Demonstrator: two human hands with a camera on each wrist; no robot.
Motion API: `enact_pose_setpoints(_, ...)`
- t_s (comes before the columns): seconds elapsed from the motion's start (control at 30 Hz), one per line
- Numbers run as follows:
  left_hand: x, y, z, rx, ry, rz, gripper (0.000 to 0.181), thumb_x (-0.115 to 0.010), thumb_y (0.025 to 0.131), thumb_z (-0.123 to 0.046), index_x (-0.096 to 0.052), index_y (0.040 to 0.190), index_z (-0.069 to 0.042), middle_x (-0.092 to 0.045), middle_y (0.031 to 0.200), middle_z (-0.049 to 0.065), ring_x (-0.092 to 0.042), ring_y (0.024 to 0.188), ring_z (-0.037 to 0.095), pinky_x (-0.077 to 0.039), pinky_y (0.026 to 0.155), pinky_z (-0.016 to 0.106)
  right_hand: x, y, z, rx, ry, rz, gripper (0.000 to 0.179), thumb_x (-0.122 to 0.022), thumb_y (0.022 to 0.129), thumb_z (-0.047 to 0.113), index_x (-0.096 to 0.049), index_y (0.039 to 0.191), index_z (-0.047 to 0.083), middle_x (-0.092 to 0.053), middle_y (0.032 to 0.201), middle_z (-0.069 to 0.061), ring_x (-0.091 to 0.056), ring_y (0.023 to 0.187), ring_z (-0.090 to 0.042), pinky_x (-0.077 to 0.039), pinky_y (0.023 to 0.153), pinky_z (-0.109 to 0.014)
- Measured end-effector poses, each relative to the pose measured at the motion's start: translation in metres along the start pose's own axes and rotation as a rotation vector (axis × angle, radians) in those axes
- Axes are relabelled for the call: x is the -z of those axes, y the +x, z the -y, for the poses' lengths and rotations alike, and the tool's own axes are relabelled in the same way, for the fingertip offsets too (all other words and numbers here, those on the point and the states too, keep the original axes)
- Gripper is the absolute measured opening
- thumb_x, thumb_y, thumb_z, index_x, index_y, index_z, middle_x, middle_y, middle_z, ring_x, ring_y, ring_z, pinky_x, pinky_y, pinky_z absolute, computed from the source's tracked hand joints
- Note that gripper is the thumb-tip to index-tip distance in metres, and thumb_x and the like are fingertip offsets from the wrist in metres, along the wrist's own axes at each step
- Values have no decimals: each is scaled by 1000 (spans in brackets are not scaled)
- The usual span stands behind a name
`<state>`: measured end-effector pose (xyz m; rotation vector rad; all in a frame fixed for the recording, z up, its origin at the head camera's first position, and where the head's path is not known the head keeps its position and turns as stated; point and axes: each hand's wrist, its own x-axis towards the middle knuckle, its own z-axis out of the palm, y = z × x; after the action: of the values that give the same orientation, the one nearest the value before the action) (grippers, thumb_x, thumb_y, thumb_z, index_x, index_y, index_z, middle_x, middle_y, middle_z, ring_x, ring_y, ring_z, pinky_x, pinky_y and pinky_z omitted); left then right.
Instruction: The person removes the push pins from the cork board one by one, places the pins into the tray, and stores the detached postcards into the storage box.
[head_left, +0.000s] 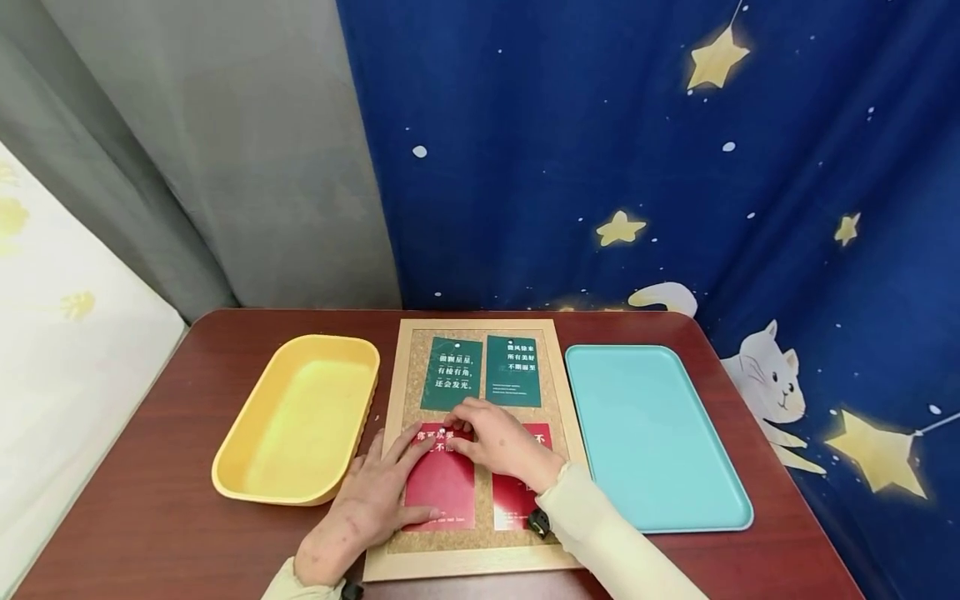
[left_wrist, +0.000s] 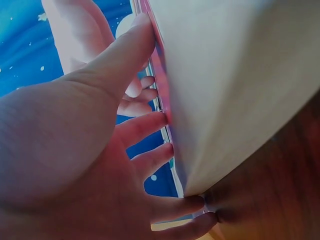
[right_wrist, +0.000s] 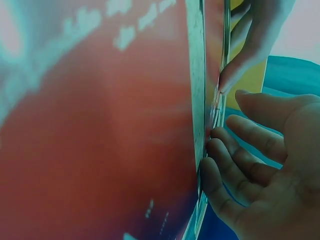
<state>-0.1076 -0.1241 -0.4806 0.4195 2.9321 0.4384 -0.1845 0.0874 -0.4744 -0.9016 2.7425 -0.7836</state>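
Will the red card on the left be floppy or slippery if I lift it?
The left red card looks thin, so it's probably light and may bend easily. Its shiny face might feel slippery. It lies flat on the corkboard, so it probably won't roll if pushed.

From my end, the left red card [head_left: 453, 487] looks like smooth, glossy paper or card, and the right red card [head_left: 512, 500] throws back a bright glare. I read the two green cards [head_left: 513, 372] as smooth paper too. The cork [head_left: 465, 542] looks grainy and matt within its pale wooden frame [head_left: 465, 566]. I see smooth plastic in the yellow basin [head_left: 303, 417] and teal tray [head_left: 660, 433], polished wood grain on the table [head_left: 135, 500], and soft, matt cloth in the curtains [head_left: 525, 167].
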Motion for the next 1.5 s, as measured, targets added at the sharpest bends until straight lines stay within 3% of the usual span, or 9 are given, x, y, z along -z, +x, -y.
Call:
enact_pose_setpoints(0.43, -3, -1, -1, -15, 14, -30, 97, -85, 74, -63, -48, 155, -23, -37, 168, 6, -38, 146, 58, -47, 104, 70, -4, 2, 0, -6, -61, 12, 33, -74, 98, 31, -71, 129, 20, -64, 109, 4, -59, 92, -8, -52, 82, -19)
enact_pose_setpoints(0.8, 3, 6, 0, -23, 16, -21, 98, -84, 75, -63, -46, 156, -24, -34, 169, 5, -36, 147, 58, -45, 106, 72, 1, 7, -1, 7, -86, 11, 34, -72, 99, 34, -71, 132, 24, -60, 105, 3, -52, 81, -7, -46, 73, -19)
enact_pose_setpoints(1.13, -9, -5, 2, -7, 7, -11, 97, -85, 75, -63, -47, 156, -27, -37, 168, 5, -38, 146, 58, -46, 105, 70, -12, 6, -6, -27, 14, 32, 21, -71, 100, 26, -74, 121, 25, -61, 96, 8, -55, 81, -2, -46, 71, -16)
enact_pose_setpoints(1.5, -6, -2, 1, -9, 4, -25, 97, -84, 75, -64, -46, 156, -27, -37, 168, 4, -37, 147, 57, -45, 106, 69, -10, 18, -13, -29, 50, -10, 10, -75, 97, 25, -76, 107, 24, -64, 88, 12, -54, 77, 0, -46, 71, -17)
